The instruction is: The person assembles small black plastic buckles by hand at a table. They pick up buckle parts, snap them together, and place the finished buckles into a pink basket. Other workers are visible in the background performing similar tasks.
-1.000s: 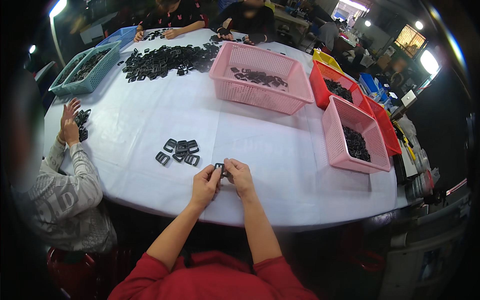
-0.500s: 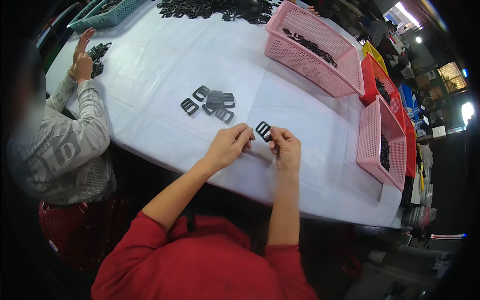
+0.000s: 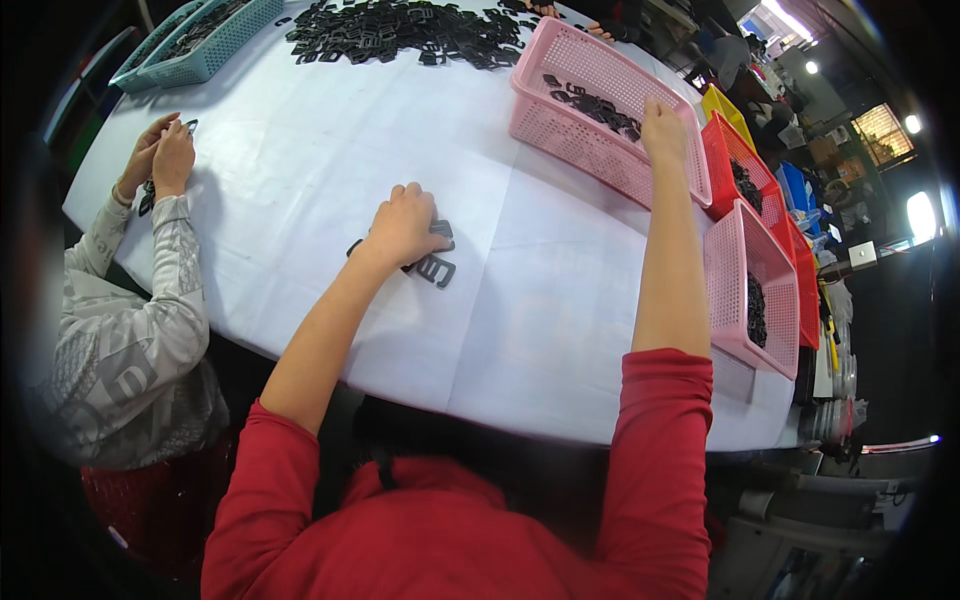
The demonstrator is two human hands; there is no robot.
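Across most of the frame, a white table (image 3: 560, 300), near edge curving toward the bottom; at the left, a co-worker (image 3: 150, 345) in grey patterned sleeves, hands close together; at the upper right, a large pink basket (image 3: 580, 155) with black pieces inside; along the top, a spread heap of black buckles (image 3: 400, 34); at the right, a smaller pink basket (image 3: 726, 275); in the upper left, teal baskets (image 3: 212, 62); over the large pink basket — right hand (image 3: 664, 132), fingers bunched nearly together, cannot tell of any piece held; left of centre — left hand (image 3: 402, 225), palm down, fingers loosely curled, grip hidden, cannot tell; beneath and beside it, loose buckles (image 3: 436, 270), partly covered.
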